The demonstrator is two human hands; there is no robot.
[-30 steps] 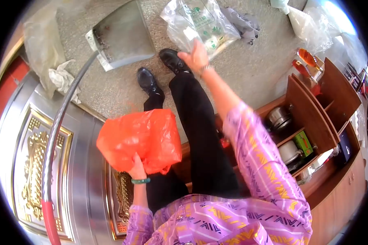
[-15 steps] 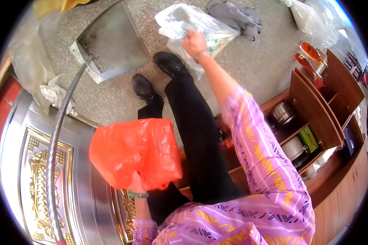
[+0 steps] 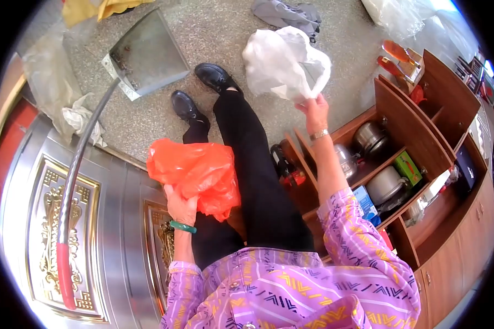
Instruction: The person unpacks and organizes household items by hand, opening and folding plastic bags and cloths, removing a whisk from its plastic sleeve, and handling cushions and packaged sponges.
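Observation:
My left hand [image 3: 181, 207], with a green bangle at its wrist, grips the bunched edge of a red plastic bag [image 3: 195, 170] in front of my legs. Farther right, my right hand [image 3: 315, 112] pinches the rim of a white plastic bag [image 3: 274, 63], which hangs partly open above the floor. What either bag contains is hidden. Just beyond the white bag lies a grey cloth [image 3: 288, 15].
A long-handled dustpan [image 3: 151, 55] holds some debris at the upper left. On the right, a wooden cabinet [image 3: 417, 115] has its doors open, with pots [image 3: 384, 185] inside. A metal door [image 3: 115, 219] is at the left. Clear plastic sheeting [image 3: 398, 19] lies at the upper right.
My right hand has drawn back and to the right with the white bag, now lifted and spread. My left hand and the red bag have moved up, and the bag is more crumpled.

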